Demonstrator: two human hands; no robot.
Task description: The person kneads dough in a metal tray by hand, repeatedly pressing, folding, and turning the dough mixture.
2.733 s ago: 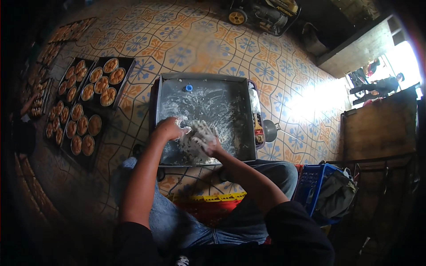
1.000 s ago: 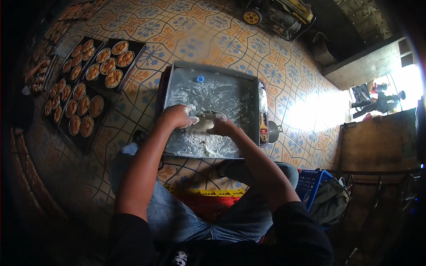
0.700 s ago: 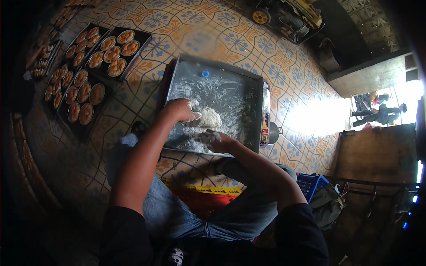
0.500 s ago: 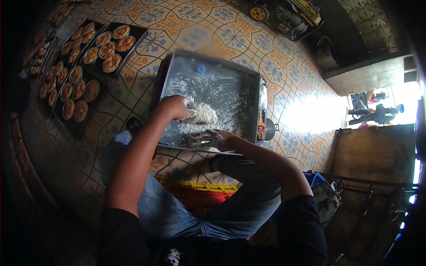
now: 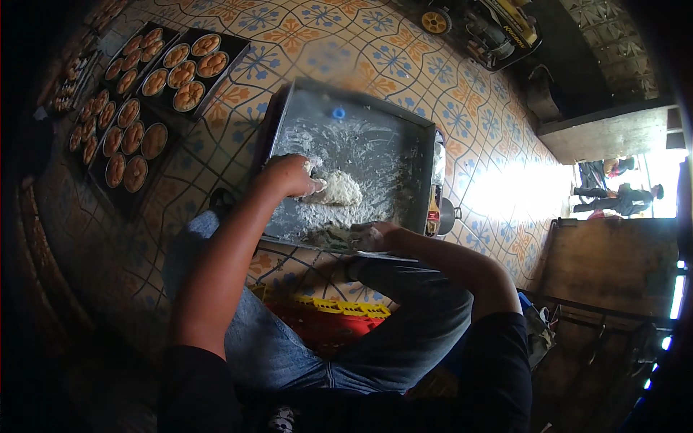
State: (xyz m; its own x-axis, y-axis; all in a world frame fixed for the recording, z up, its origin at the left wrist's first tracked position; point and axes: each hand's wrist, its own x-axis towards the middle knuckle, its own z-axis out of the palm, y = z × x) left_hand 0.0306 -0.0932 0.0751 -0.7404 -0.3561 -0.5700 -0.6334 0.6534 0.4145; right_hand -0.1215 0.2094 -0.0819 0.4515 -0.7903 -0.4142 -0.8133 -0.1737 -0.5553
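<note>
A pale, flour-covered lump of dough (image 5: pixel 341 189) lies in a large grey metal tray (image 5: pixel 375 137) before me. At the lump's left end is my left hand (image 5: pixel 292 175), its floury fingers curled in and closed against the dough. Part of the grip is hidden behind the knuckles. Nearer to me, my right hand (image 5: pixel 357 237) reaches in low over the tray's front side, fingers stretched out flat over loose flour (image 5: pixel 325 214) and holding nothing. White flour streaks cover much of the tray's bottom.
A small blue round thing (image 5: pixel 338 113) sits near the tray's far side. Round tins of browned bread (image 5: pixel 182 73) stand on dark trays at the left. Right of the tray is a metal pot (image 5: pixel 449 215). A red and yellow crate (image 5: pixel 339 317) shows between my legs. A wheeled machine (image 5: pixel 498 32) stands far right.
The whole view has shifted slightly, so the tray sits a little farther right. My right hand has moved slightly lower, toward the tray's front edge. My left hand stays at the dough.
</note>
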